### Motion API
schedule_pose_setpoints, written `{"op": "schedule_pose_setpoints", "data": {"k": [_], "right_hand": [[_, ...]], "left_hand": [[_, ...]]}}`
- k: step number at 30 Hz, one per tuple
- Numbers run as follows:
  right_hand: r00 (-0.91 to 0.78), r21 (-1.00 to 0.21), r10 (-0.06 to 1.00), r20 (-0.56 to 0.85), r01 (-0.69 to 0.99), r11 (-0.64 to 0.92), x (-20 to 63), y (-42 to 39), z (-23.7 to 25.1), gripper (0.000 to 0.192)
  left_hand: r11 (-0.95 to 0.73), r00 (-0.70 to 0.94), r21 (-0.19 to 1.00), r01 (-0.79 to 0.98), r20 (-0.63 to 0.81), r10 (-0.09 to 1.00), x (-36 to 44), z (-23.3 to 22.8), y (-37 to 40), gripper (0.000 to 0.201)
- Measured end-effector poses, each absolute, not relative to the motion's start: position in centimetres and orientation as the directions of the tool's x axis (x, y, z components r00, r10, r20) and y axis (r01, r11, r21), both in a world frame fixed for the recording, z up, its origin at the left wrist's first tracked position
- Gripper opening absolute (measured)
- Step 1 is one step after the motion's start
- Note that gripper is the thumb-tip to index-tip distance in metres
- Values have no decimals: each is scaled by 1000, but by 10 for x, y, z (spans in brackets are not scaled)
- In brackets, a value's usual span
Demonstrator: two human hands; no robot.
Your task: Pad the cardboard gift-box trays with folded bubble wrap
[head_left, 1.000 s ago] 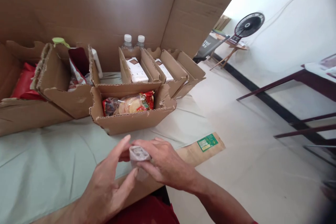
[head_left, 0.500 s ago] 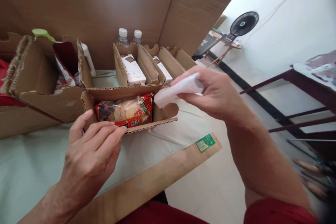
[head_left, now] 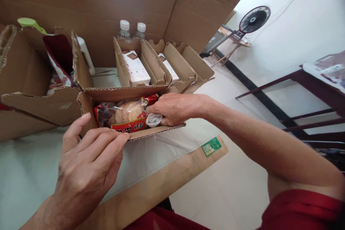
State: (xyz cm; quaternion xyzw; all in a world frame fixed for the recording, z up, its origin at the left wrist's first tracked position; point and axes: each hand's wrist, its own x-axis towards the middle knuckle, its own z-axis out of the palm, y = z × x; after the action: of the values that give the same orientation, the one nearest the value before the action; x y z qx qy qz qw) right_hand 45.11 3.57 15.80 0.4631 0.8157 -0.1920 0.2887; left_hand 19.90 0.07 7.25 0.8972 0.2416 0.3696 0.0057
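Hands (head_left: pixel 172 109) over cloth-covered table (head_left: pixel 27 165)

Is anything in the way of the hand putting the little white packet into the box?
Nothing visible does. The right hand already holds the white packet inside the cardboard box, beside the snack bag.

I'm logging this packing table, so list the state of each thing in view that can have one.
front cardboard box: open, snack pack inside.
snack pack: sealed, lying flat.
white packet: gripped by the right hand, inside the box.
left hand: fingertips on the box's front edge.
two water bottles: upright, capped.
rear boxes: open, white cartons inside.
fan: whether running cannot be told.
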Motion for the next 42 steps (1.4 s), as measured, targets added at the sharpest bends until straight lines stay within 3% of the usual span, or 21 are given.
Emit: {"op": "schedule_pose_setpoints", "data": {"k": [3,7,13,16,19,21,24,26,29,31,34,37,42], "right_hand": [[-422,-37,640,-643,851,524,455,41,156,22],[-407,48,713,-572,850,524,457,41,144,26],[-393,152,725,-565,814,560,448,37,126,30],[-407,142,726,-554,813,564,450,37,128,28],[-465,55,789,-402,848,528,466,21,148,22],[-444,-18,887,-128,895,446,484,-6,163,22],[-227,-188,934,275,940,284,509,-59,163,20],[-37,-346,927,372,922,175,518,-88,139,22],[130,-572,950,285,818,60,514,-101,80,47],[152,-680,968,198,733,24,503,-91,45,63],[157,-810,976,150,585,30,482,-70,19,64],[209,-860,965,157,509,30,465,-69,17,57],[247,-805,954,169,593,-11,428,-103,37,48]], "left_hand": [[-879,610,201,432,652,450,198,71,1,25],[-881,616,213,421,645,451,196,68,2,27],[-868,596,239,435,646,476,198,68,4,29],[-869,599,227,440,646,472,201,69,4,29],[-861,577,232,453,659,482,198,70,0,36],[-838,502,244,487,707,498,189,68,-6,50],[-760,288,354,545,773,566,171,57,-14,71],[-636,157,520,570,691,705,162,41,-18,76],[-404,123,751,522,402,907,162,12,-17,81],[-326,180,853,408,275,944,170,-5,-11,77],[-289,259,931,221,230,938,184,-17,-1,66],[-277,287,951,136,230,930,186,-19,-7,66],[-275,190,930,246,232,954,143,-17,-54,67]]}}
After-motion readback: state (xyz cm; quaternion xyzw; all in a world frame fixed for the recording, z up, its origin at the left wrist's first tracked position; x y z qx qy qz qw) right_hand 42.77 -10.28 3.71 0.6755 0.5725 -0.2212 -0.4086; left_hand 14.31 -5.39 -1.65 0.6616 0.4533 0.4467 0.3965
